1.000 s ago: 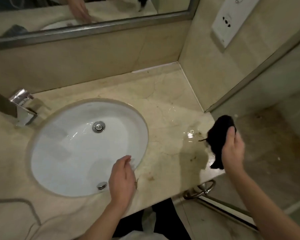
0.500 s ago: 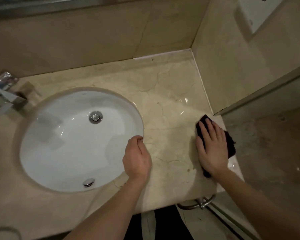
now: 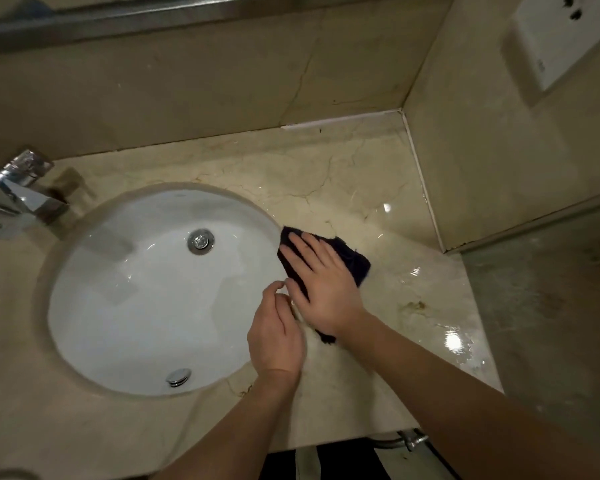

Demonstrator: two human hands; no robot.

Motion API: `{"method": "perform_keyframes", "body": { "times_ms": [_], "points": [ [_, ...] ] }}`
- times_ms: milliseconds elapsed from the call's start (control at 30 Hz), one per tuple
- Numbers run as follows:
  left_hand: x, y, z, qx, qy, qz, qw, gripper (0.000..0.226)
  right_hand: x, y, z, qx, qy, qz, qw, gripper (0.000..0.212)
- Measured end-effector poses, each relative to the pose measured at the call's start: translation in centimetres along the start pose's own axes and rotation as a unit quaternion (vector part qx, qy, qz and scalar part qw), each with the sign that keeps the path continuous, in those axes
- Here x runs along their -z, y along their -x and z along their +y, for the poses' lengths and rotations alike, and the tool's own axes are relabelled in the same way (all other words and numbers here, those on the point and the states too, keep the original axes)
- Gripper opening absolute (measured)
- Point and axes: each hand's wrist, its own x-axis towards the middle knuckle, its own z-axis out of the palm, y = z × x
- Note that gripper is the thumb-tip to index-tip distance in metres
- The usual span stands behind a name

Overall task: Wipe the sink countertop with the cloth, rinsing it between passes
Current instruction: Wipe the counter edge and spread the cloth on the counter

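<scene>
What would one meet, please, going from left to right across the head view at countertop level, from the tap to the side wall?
Faucet → sink basin → drain → left hand → right hand pressing flat on the dark cloth → wet countertop → side wall.

Right hand [image 3: 321, 284] lies flat, fingers straight and spread, palm down. Left hand [image 3: 276, 332] sits beside it, fingers loosely curled, holding nothing.
</scene>
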Motion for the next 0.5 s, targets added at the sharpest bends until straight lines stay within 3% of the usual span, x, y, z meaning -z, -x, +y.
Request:
{"method": "perform_keyframes", "body": {
  "times_ms": [33,167,233,400,500],
  "points": [
    [0.0,0.0,0.0,0.002,0.002,0.003,1.0,0.034,0.4,1.0,0.9,-0.008,0.003,0.007,1.0,0.051],
    [0.0,0.0,0.1,0.028,0.028,0.031,0.999,0.033,2.7,2.7,4.8,-0.189,0.034,0.07,0.979,0.053],
    [0.0,0.1,0.0,0.035,0.036,0.041,0.998,0.033,3.8,1.6,7.1,-0.237,0.053,0.079,0.967,0.055],
    [0.0,0.0,0.1,0.021,0.027,0.056,0.998,0.031,4.5,-3.8,10.5,-0.293,0.082,0.129,0.944,0.059],
    [-0.1,0.0,0.0,0.011,0.024,0.061,0.998,0.028,4.1,-7.8,9.6,-0.289,0.074,0.096,0.95,0.063]
  ]
}}
